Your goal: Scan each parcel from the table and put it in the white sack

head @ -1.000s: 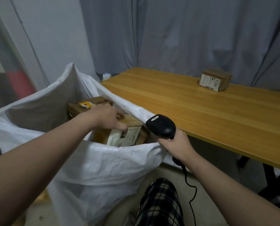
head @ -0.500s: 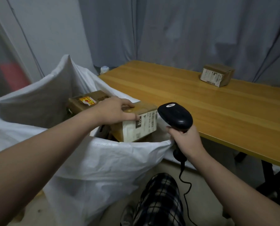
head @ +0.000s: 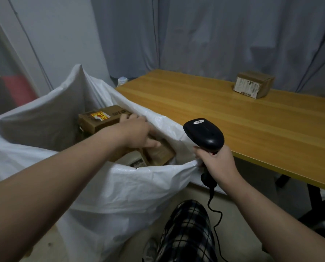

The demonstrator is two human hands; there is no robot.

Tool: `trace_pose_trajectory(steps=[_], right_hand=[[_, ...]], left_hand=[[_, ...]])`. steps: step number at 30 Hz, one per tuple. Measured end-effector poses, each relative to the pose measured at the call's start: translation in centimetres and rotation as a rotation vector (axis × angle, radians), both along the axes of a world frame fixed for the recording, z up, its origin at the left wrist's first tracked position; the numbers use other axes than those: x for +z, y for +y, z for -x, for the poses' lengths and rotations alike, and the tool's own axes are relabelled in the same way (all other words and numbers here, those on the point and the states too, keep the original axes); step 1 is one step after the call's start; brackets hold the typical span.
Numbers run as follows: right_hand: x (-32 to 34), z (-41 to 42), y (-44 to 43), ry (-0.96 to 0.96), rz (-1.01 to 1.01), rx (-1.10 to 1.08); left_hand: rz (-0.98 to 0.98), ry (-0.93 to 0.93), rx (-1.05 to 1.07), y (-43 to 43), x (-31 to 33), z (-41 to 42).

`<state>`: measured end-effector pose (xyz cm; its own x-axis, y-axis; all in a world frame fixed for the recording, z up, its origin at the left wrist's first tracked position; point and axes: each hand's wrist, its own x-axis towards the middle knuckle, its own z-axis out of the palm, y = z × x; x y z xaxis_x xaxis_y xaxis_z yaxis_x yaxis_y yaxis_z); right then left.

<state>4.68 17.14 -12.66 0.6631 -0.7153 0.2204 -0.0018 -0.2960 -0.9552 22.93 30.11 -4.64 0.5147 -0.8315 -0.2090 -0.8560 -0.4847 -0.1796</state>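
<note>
Head view over a wooden surface of honey-coloured planks on black legs, backed by a grey curtain in long folds, with a pale wall to the left. Far along that surface, near the curtain, a lone parcel, brown, its shipping label facing this way, print too small to read. Just beside the surface's near corner, the white sack, mouth wide, holding a brown box with a yellow-and-red sticker and dark printing, unreadable. Down inside the mouth, left hand laid over a tan parcel, thumb stretched along its top; whether clasping it or merely resting there, cannot tell. Beneath, a white label with a black bar, lettering blurred. Right hand wrapped firmly round the handle of a black scanner, head tipped toward the sack, small white logo on top illegible, cable hanging down past checked trousers. Sack's rim touching that hand's fingers.
</note>
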Motion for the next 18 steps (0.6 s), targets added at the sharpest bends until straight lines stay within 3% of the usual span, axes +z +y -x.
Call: trace_pose_trajectory(steps=[4,12,18], right_hand=[[0.9,0.9,-2.5,0.031,0.021,-0.066],[3.9,5.5,-14.4,0.118,0.071,-0.346],[6.1,7.4,-23.2,0.144,-0.112,-0.414]], left_hand=[[0.217,-0.050,-0.170,-5.1,-0.2,1.6],[0.372,-0.114,-0.371,-18.8,0.5,3.8],[0.407,-0.107,-0.410,-30.4,0.5,4.1]])
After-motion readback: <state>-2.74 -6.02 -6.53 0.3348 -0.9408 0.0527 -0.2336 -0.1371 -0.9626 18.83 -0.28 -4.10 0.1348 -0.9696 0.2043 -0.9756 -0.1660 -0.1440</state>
